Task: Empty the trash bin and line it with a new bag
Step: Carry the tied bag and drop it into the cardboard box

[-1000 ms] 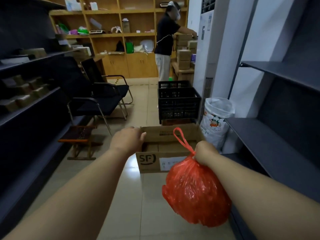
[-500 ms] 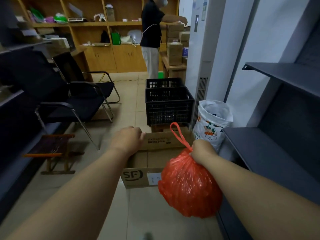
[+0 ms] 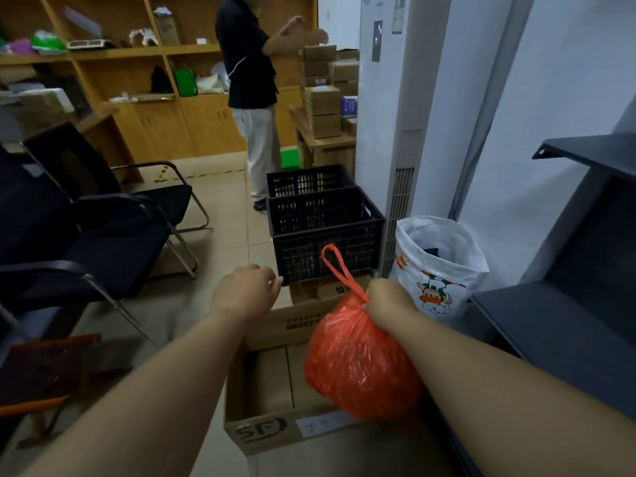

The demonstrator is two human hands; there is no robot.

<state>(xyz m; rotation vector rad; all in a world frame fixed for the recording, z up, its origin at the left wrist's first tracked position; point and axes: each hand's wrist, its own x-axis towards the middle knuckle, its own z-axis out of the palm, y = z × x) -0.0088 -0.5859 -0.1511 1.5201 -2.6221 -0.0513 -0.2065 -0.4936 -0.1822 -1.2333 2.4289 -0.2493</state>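
Note:
My right hand (image 3: 387, 301) grips the knotted neck of a full red trash bag (image 3: 358, 363), whose loop handle sticks up above my fist. The bag hangs over the right side of an open cardboard box (image 3: 265, 383) marked SF on the floor. My left hand (image 3: 246, 292) hovers loosely curled above the box's far left edge, with nothing in it. No trash bin is in view.
Behind the box stand stacked black plastic crates (image 3: 323, 228) and a white woven sack (image 3: 440, 266). Black chairs (image 3: 103, 232) and a small wooden stool (image 3: 44, 376) are at the left. Dark metal shelving (image 3: 568, 321) lines the right. A person (image 3: 253, 91) stands at the far shelves.
I have moved forward, so the cardboard box now lies under my hands. The red bag, formerly in front of the box, now hangs over it.

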